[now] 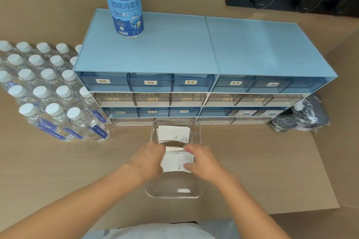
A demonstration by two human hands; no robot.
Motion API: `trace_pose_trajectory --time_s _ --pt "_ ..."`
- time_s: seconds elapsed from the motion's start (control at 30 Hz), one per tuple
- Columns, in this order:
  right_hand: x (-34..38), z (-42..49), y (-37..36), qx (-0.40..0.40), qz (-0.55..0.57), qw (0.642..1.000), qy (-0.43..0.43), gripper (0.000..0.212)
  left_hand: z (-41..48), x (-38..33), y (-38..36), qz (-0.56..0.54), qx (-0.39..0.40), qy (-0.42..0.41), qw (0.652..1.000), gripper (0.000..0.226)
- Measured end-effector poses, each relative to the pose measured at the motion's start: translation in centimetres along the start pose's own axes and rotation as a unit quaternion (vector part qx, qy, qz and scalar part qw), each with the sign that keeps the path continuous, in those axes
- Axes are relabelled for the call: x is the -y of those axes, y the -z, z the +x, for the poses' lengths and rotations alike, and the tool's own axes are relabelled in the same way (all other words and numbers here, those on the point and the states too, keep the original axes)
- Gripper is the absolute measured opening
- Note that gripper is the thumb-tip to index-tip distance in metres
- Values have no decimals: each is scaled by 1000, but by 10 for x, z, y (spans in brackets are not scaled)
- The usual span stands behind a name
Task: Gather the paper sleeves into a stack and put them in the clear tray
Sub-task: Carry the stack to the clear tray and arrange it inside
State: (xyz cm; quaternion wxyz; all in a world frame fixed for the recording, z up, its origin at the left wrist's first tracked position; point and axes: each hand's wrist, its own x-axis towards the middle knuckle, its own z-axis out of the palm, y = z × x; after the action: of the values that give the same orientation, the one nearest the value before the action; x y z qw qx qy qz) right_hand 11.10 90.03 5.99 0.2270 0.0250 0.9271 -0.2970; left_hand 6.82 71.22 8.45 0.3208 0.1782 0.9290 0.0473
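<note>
1. Now both forearms reach forward from the lower edge of the view and meet over the clear tray (197, 184) on the bench (252, 161).
2. Left hand (150, 158) comes in palm down, its fingers curled onto the left edge of a stack of paper sleeves (177, 162).
3. Right hand (201, 161) mirrors it, thumb at the stack's near right corner and fingers (189, 148) pinching the far edge.
4. Held between both hands, the stack sits over the tray's middle; whether it touches the floor is unclear.
5. Another sleeve pile (173, 134) lies in the tray's far end, just before the blue drawer cabinet (147, 54).
</note>
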Motion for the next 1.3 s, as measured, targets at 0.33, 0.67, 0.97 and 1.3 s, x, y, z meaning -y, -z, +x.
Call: trace_pose_trajectory --time_s 0.33,0.67,0.97,1.3 --pt "11 28 -45 14 -250 968 16 54 42 -32 -53 172 -20 -18 985 46" --pt "10 37 -48 14 -253 967 -3 52 56 -23 -53 143 -5 -9 990 59" --pt "8 37 -56 -3 -279 960 9 50 57 -18 -64 158 -38 -32 986 50" --pt "5 39 -60 -50 -272 960 28 76 59 -17 -69 145 -85 -37 985 71"
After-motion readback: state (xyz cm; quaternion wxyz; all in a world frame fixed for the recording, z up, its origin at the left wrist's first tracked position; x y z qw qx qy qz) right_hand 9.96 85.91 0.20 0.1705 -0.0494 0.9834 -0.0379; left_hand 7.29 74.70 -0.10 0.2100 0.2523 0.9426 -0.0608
